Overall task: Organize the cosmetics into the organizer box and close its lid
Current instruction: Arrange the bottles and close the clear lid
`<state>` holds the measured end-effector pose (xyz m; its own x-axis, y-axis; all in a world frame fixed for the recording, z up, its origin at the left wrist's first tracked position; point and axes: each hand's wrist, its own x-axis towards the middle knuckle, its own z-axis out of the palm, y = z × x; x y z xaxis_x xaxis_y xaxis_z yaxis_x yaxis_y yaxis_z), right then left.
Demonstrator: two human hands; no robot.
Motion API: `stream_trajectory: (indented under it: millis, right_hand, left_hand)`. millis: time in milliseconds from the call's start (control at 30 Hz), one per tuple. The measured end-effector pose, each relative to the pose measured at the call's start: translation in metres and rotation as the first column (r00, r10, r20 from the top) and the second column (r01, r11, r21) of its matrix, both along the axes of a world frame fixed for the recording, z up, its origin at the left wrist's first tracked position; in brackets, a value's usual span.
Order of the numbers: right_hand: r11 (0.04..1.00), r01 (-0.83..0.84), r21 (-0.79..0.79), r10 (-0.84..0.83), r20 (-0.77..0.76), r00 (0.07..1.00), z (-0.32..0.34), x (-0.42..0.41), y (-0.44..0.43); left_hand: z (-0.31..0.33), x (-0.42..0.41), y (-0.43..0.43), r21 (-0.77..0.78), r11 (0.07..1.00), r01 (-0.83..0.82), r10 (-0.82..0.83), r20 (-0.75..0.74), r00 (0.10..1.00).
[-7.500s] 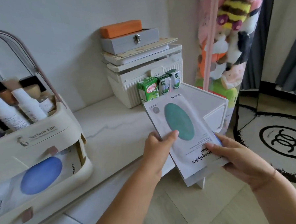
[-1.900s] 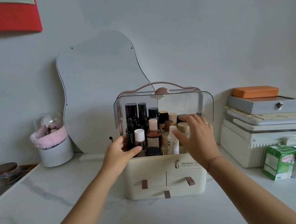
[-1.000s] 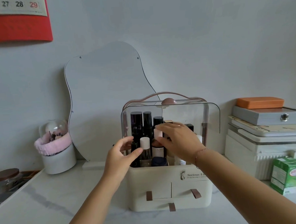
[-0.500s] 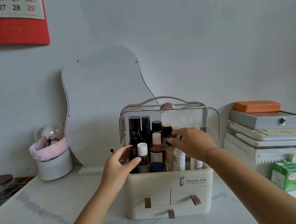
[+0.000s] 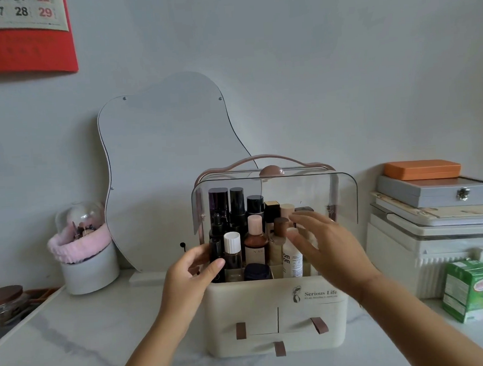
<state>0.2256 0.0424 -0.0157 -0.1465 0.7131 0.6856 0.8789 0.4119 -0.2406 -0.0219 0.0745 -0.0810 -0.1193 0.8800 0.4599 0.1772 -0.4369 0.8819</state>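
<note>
A cream organizer box [image 5: 277,307] stands on the marble counter, its three drawers pushed in. Its clear lid [image 5: 344,197] is swung up under a pink handle [image 5: 264,160]. Several cosmetic bottles [image 5: 256,238] stand upright inside, dark ones at the back left, a white tube [image 5: 292,260] at the front. My left hand [image 5: 191,269] rests at the box's left front rim, thumb near a white-capped bottle [image 5: 233,253]. My right hand [image 5: 324,243] hovers in front of the bottles on the right, fingers spread, holding nothing.
A wavy mirror [image 5: 161,164] leans on the wall behind the box. A white cup with a pink band [image 5: 83,255] stands at left, a jar [image 5: 6,303] at far left. Stacked boxes [image 5: 438,214] and green cartons [image 5: 467,290] sit at right.
My right hand has let go of the bottle tops and drawn back to the right with fingers spread. The left hand stays at the box's left rim.
</note>
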Motion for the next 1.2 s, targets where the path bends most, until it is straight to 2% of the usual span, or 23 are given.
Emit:
stream_trajectory:
  millis: [100,200,267,367,467,633,800,933,1067,1200]
  right_hand:
    - [0.965,-0.024,0.263,0.081,-0.207,0.975,-0.026,0.006,-0.024]
    - [0.902,0.094,0.421,0.082,-0.380,0.921,-0.036,0.017,-0.028]
    - [0.912,0.168,0.373,0.050,-0.509,0.859,-0.031,0.023,-0.022]
    - [0.977,0.083,0.198,0.060,-0.620,0.782,-0.019,0.024,-0.015]
    - [0.991,-0.038,0.130,0.112,-0.630,0.768,-0.018,0.021,-0.014]
    - [0.993,-0.108,0.038,0.106,-0.654,0.749,-0.039,0.023,-0.029]
    - [0.970,-0.231,-0.075,0.116,-0.690,0.715,-0.062,0.014,-0.042]
    - [0.953,-0.271,-0.135,0.107,-0.688,0.717,-0.077,0.020,-0.035]
    - [0.926,-0.356,-0.128,0.160,-0.721,0.674,-0.090,0.023,-0.030]
    - [0.938,-0.326,-0.119,0.138,-0.733,0.666,-0.102,0.023,-0.018]
  left_hand:
    - [0.006,-0.001,-0.008,0.092,0.994,-0.058,0.047,0.119,0.992]
    - [0.018,-0.001,-0.015,0.148,0.983,-0.107,0.081,0.173,0.982]
    - [0.029,0.000,-0.018,0.172,0.982,-0.074,0.046,0.158,0.986]
    - [0.043,0.009,-0.023,0.192,0.981,-0.029,0.000,0.146,0.989]
    - [0.049,0.017,-0.031,0.198,0.980,0.005,-0.037,0.157,0.987]
    - [0.031,0.016,-0.039,0.186,0.982,0.039,-0.069,0.155,0.986]
    - [-0.004,0.019,-0.041,0.085,0.995,0.060,-0.070,0.122,0.990]
    - [-0.017,0.022,-0.037,-0.011,0.989,0.148,-0.147,0.086,0.985]
    - [-0.026,0.016,-0.035,-0.119,0.972,0.202,-0.194,0.075,0.978]
    - [-0.031,0.021,-0.034,-0.097,0.986,0.136,-0.129,0.075,0.989]
